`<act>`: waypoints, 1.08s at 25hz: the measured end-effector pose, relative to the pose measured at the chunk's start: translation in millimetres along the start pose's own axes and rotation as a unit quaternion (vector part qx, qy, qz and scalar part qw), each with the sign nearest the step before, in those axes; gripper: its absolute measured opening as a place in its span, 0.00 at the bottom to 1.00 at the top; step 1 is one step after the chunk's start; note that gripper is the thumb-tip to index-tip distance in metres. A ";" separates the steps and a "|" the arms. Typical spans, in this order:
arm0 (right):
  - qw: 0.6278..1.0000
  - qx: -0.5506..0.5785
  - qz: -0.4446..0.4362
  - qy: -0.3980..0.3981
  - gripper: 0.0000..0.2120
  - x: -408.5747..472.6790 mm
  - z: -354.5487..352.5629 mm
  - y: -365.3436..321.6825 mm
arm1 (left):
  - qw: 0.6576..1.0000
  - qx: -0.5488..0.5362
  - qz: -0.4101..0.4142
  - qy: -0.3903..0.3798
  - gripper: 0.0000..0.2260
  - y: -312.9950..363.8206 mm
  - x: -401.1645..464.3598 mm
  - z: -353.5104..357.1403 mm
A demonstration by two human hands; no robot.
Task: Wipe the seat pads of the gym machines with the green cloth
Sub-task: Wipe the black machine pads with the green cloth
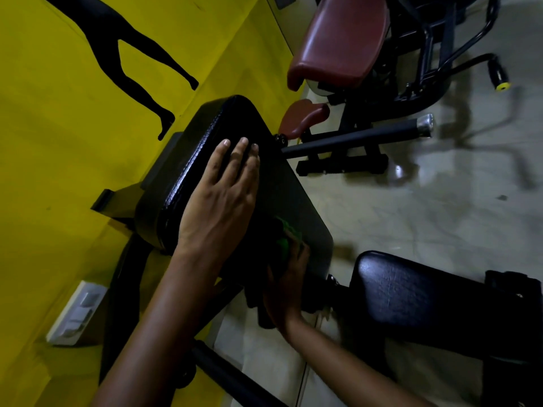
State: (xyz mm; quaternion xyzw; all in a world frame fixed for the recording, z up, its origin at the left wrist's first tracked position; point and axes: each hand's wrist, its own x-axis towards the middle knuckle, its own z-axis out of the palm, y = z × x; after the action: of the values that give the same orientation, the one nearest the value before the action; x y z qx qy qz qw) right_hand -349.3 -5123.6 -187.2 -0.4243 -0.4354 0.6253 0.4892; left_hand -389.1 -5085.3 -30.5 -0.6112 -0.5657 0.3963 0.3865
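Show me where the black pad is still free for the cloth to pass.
Free: the black pad between the left hand and its right edge, and the top end past the fingers. Crowded: the lower end, where the right hand holds the green cloth.

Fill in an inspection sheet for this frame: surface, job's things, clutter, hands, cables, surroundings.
Surface: large black pad, glossy, tilted.
Job's things: green cloth, bunched against the pad's lower part; second black pad to the right.
Clutter: nothing seen.
Hands: left hand flat on the large pad, fingers straight; right hand holds the cloth.
Cables: nothing seen.
Surroundings: yellow wall with black silhouette; maroon pads on the next machine; pale floor; wall switch plate.
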 end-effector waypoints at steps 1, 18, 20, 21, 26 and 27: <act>0.999 -0.011 0.051 0.014 0.26 6.6 -3.6 12.4 | 1.000 0.002 0.000 -0.001 0.27 -0.5 -0.1 -0.3; 0.989 -0.044 0.138 -0.002 0.31 27.2 -11.3 61.7 | 0.991 -0.068 0.065 -0.094 0.26 63.9 5.5 16.8; 0.967 -0.085 0.241 0.000 0.32 39.8 -19.6 75.9 | 0.993 -0.047 0.067 -0.087 0.26 65.9 6.3 17.9; 0.955 -0.105 0.276 -0.003 0.32 40.5 -22.0 76.5 | 0.993 -0.040 0.070 -0.086 0.26 67.3 5.7 18.0; 0.987 -0.075 0.145 0.008 0.27 41.6 -12.2 71.6 | 0.994 -0.035 0.072 -0.078 0.26 71.6 10.5 22.3; 0.984 -0.079 0.157 0.010 0.26 48.6 -13.6 75.5 | 0.994 -0.032 0.069 -0.078 0.26 72.2 10.8 22.1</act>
State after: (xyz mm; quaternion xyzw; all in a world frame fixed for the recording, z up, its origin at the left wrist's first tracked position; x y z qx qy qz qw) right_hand -362.4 -5084.9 -268.2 -0.5306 -0.4063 0.6543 0.3540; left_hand -381.2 -5078.5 -106.0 -0.6281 -0.5629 0.4500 0.2934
